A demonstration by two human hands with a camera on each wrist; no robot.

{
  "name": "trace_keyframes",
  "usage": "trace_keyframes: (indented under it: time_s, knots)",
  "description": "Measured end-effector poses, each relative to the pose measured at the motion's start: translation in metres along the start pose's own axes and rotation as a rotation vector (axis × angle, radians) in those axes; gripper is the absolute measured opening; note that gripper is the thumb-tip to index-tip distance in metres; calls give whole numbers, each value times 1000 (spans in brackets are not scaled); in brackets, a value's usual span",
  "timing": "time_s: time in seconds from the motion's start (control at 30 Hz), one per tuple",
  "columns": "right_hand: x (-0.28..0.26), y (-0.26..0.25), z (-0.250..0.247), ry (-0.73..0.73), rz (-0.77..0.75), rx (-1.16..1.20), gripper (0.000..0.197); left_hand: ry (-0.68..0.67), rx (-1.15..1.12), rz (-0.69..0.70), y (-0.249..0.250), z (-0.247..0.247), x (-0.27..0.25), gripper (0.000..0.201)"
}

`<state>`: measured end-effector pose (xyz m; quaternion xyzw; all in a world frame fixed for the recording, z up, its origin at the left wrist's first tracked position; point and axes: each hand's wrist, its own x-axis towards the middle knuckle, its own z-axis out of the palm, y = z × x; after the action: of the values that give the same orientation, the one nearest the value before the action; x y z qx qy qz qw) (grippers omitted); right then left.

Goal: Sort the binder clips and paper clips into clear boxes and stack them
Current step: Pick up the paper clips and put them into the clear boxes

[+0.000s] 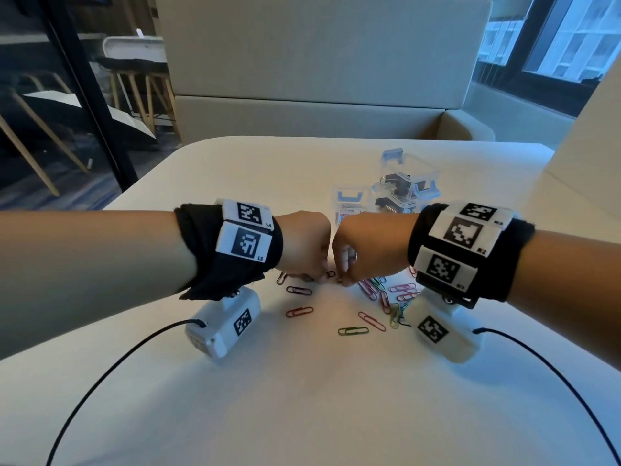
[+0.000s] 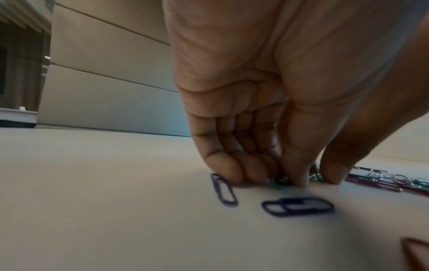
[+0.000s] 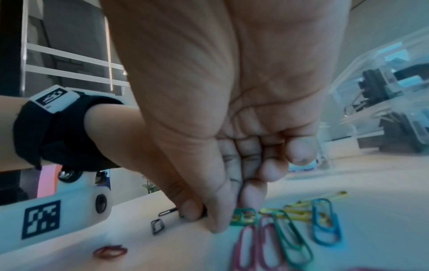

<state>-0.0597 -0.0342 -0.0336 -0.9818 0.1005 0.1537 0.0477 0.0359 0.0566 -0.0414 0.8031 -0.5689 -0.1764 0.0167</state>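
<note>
Pinching at the desk with fingertips bunched, the left hand and right hand work knuckle to knuckle. The left closes thumb and fingers on a greenish paper clip; the right pinches a thin dark clip between thumb and forefinger. Loose paper clips lie scattered under and just right of the right hand, with a few nearer the person. Beyond the right hand stand the clear boxes, stacked, black binder clips showing inside. These clips look light, stiff, smooth-coated and flat against the surface, so they will likely slide; lifting an end loop with a nail seems the surest hold. Readable writing: R1, R2, L4 and L5 on the wristband tags.
</note>
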Motion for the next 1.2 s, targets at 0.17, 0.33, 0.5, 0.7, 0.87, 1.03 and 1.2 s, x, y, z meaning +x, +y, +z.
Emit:
trace_keyframes:
  time_s: [0.17,0.33,0.5,0.7,0.87,1.03,1.2]
  knots:
    - [2,2,-1,-62,46,42,16,-74,-15,-30,-1,0,1,20]
    - [2,0,-1,-46,22,38,20,-64,27,-19,1,-1,1,18]
    - [-5,1,1,29,4,57,9,6,-8,-8,3,-1,0,6]
    - [-6,15,-23,215,108,212,13,153,-287,-34,-5,-22,11,8]
    - [7,35,-52,447,295,313,9,352,-511,-98,3,-49,35,8]
    - [25,43,-59,451,395,316,15,394,-594,-196,7,-60,59,14]
    - [32,47,-57,401,433,289,15,373,-606,-222,4,-59,68,18]
